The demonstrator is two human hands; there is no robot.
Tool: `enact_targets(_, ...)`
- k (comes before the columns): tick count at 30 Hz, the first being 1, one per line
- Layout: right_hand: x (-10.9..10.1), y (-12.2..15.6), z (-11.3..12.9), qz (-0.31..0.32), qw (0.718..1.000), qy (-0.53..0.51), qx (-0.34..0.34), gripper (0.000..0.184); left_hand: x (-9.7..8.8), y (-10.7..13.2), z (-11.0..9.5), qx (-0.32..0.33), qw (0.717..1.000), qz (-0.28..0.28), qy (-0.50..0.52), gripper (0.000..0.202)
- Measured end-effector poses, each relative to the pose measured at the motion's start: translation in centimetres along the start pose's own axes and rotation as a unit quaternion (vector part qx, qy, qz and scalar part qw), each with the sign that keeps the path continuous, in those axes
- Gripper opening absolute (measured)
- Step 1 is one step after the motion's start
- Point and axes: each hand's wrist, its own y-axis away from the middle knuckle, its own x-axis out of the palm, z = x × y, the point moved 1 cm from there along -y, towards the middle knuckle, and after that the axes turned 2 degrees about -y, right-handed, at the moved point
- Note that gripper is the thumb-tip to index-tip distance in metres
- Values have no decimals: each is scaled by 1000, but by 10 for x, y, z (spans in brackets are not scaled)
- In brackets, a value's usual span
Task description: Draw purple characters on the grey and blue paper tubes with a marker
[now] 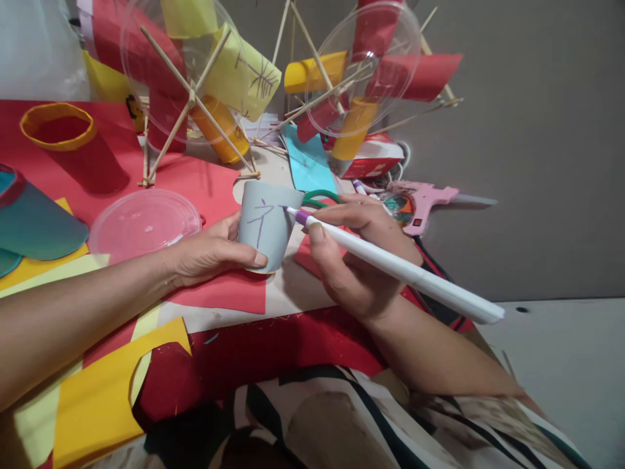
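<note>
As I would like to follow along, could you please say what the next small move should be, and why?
Probably add one short stroke: the right hand holds the marker with its tip at the grey tube, beside the purple lines, while the left hand grips the tube's lower part.

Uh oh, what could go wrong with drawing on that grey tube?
The purple-tipped marker might skid on the curved grey tube and spoil the drawn lines.
The left hand, gripping near the lower edge, could dent the tube.
The pink glue gun is near the right hand and might get bumped; whether it's hot doesn't show.
</note>
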Motion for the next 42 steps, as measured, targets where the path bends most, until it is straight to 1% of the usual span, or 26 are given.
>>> enact_targets(2, -1, 0, -1, 0, 1000, -1, -4, 11, 1, 1, -1, -3, 1000, -1, 1, 68)
enact_targets(5, -3, 0, 0, 16, 1000, 11, 6, 16, 2, 1, -3, -4, 1000, 2, 2, 65)
enact_targets(7, -4, -1, 0, 22, 1000, 16, 7, 15, 2, 1, -3, 0, 1000, -1, 2, 64)
enact_targets(9, -5, -1, 1, 20, 1000, 17, 5, 12, 2, 1, -4, 4, 1000, 0, 3, 65)
enact_targets(12, -5, -1, 0, 20, 1000, 23, 8, 13, 2, 1, -4, 7, 1000, 5, 12, 65)
enact_targets(17, -4, -2, -2, 4, 1000, 17, 3, 12, 1, 2, -4, 2, 999, 16, 34, 61)
enact_targets(23, -5, 0, -3, -3, 1000, 10, 5, 15, -2, 1, -2, 7, 999, 26, 27, 56)
enact_targets(29, -7, -2, -2, 20, 999, 25, 5, 20, -5, 1, 0, 0, 999, 23, 24, 53)
enact_targets(33, -7, -2, -4, 7, 999, 31, -7, 18, -6, 2, -1, -4, 999, 24, 28, 49)
enact_targets(36, -9, -1, -5, -15, 999, 30, -7, 10, -6, 2, 0, -6, 999, 26, 38, 47)
enact_targets(38, -10, 1, -5, -19, 999, 26, 5, 7, -7, 2, 0, -6, 999, 22, 43, 46)
enact_targets(42, -9, 3, 0, -10, 999, -12, 30, 9, -9, 1, 1, -5, 999, 24, 41, 45)
